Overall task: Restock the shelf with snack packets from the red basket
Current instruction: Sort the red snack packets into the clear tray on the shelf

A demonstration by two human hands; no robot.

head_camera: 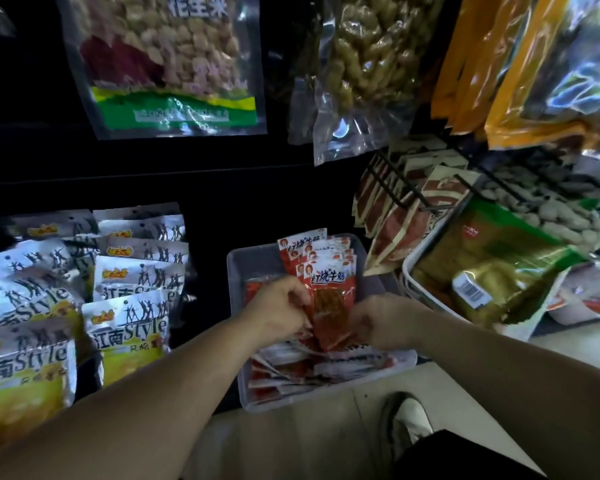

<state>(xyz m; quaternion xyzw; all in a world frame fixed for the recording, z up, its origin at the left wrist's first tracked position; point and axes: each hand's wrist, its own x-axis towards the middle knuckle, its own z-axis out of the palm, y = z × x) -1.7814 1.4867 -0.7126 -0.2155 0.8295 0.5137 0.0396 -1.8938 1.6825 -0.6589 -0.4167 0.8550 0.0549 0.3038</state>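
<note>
A clear plastic bin on the low shelf holds red snack packets. Several stand upright in a row at its back, and others lie flat in its front half. My left hand and my right hand both pinch one red snack packet, held upright over the bin just in front of the standing row. The left hand holds its left edge, the right hand its lower right edge. No red basket is in view.
Silver and yellow snack bags fill the shelf at left. A white basket with green-gold packs sits at right, beside a wire rack of brown-red packets. Large bags of peanuts hang above. My shoe rests on the floor.
</note>
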